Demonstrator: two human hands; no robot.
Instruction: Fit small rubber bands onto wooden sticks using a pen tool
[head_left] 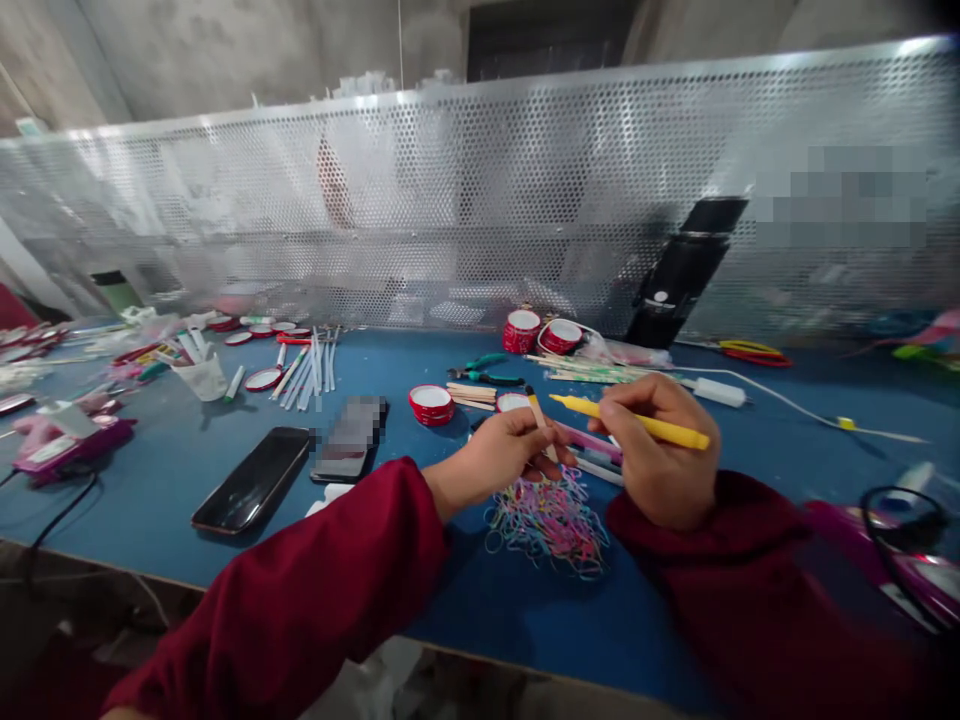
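The slim, pale stick (535, 409) is dark-tipped.

1 slim wooden stick (535, 407), pale tan with a dark upper end, tilts in the left hand (504, 455), its top leaning left. 1 slender yellow marker pen (673, 432) slants in the right hand (664, 470), narrow tip pointing toward the stick, apart from it.

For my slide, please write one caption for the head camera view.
Near loose colourful bands, the left hand holds a dark-tipped stick, the right hand a yellow pen.
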